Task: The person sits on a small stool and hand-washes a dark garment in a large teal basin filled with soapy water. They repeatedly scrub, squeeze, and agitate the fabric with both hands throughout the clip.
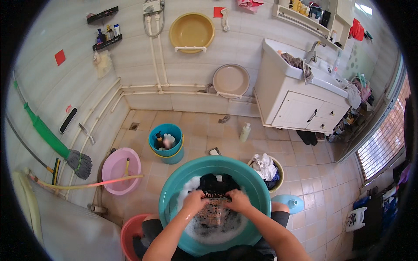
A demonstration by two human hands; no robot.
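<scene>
Tiled floor (200, 132), black garment (214, 201), pale print (211, 214)

Washtub (166, 198) centre, on floor (204, 122); garment (212, 182) in it, suds (213, 237) around. Beyond tub, to left: bucket (173, 158), bottles (168, 141) inside. Farther left: basin (113, 167), hose (87, 186) reaching over it. Near side, left of tub: second basin (129, 232). Right of tub, just beyond: laundry basin (279, 182) heaped with clothes (264, 166). Beyond, right: sink cabinet (297, 106) at far wall (187, 67), cloth (295, 62) over sink edge. Third basin (191, 32) high on far wall, fourth basin (231, 80) lower, nearer cabinet. Bottle (245, 133) on floor between tub and cabinet.
</scene>
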